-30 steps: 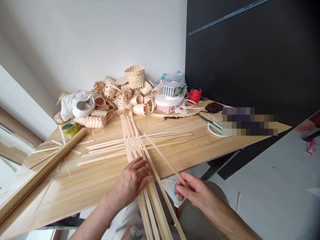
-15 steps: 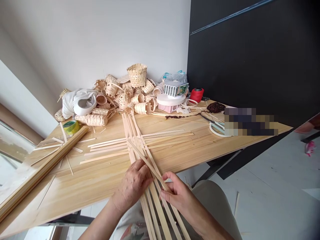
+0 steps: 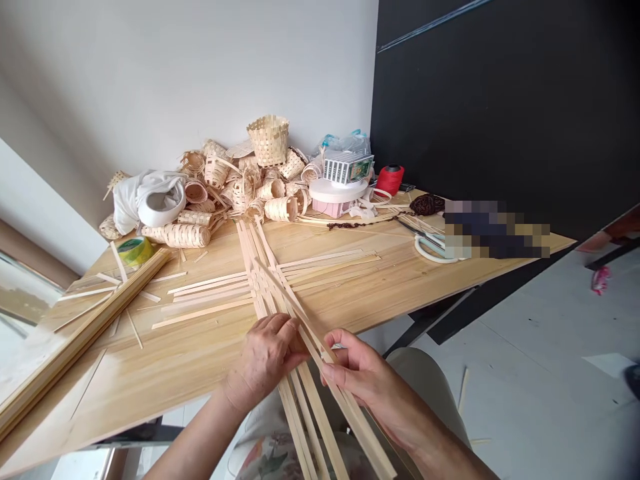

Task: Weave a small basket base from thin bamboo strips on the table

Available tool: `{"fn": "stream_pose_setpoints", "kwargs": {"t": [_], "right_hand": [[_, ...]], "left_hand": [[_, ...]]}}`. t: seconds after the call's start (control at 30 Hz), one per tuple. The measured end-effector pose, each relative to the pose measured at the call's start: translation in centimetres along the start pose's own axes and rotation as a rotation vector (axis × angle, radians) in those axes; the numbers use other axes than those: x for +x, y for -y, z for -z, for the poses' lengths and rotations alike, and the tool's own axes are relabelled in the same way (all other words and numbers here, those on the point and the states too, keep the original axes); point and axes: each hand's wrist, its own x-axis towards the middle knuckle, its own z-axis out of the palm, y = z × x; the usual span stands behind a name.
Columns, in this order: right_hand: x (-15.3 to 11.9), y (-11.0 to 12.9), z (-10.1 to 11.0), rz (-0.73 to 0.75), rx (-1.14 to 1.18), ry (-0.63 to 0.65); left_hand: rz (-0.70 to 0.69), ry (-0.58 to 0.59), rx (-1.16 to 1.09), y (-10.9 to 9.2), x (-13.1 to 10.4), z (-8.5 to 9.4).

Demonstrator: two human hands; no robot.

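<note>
Flat, pale wooden strips, bamboo by their look, run lengthwise (image 3: 320,412) from the tabletop over its near edge toward my lap. On the table they interlace with crosswise strips (image 3: 200,313) in a small woven patch (image 3: 267,288). My left hand (image 3: 273,350) rests at the near side of that patch, its fingers curled over the lengthwise strips. Between thumb and fingers, my right hand (image 3: 353,367) pinches strips at the right side of the bundle. One raised strip (image 3: 299,307) slants from the patch to this hand. The fingertips of my left hand are partly hidden.
Small woven baskets (image 3: 269,143) are heaped at the back, beside a white cloth item (image 3: 150,193). Scissors (image 3: 435,250), dark yarn (image 3: 427,205) and a red thread spool (image 3: 390,180) lie right. Long wooden slats (image 3: 85,327) and a tape roll (image 3: 135,252) are left.
My right hand now has strips gathered together at the right, their near ends swung rightward. My left hand stays on the strips with its fingers curled. The whole view has shifted slightly.
</note>
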Motion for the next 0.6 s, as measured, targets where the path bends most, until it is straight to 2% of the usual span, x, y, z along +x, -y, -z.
{"fn": "stream_pose_setpoints", "kwargs": {"t": [0.07,0.2,0.27,0.33,0.4,0.5,0.6], "right_hand": [[0.1,-0.1,-0.1,0.018,-0.045,0.057],[-0.2,-0.1,-0.2,0.073,-0.162,0.106],[-0.6,-0.1,0.1,0.078,-0.201,0.097],[-1.0,0.0,1.0,0.092,-0.215,0.030],[-1.5,0.0,2.6,0.114,-0.220,-0.091],[-2.4,-0.2,6.1,0.094,-0.242,-0.281],[-3.5,-0.6,9.5,0.052,-0.328,-0.362]], "left_hand": [[0.014,0.019,0.082,-0.3,0.4,0.1],[-0.006,-0.030,0.168,-0.7,1.1,0.4],[-0.038,-0.027,0.193,-0.7,1.2,0.5],[-0.062,-0.002,0.215,-0.6,1.3,0.5],[-0.080,0.006,0.225,-0.5,1.3,0.5],[-0.112,-0.018,0.242,-0.3,1.3,0.4],[-0.136,0.015,0.237,-0.3,1.4,0.4]]}}
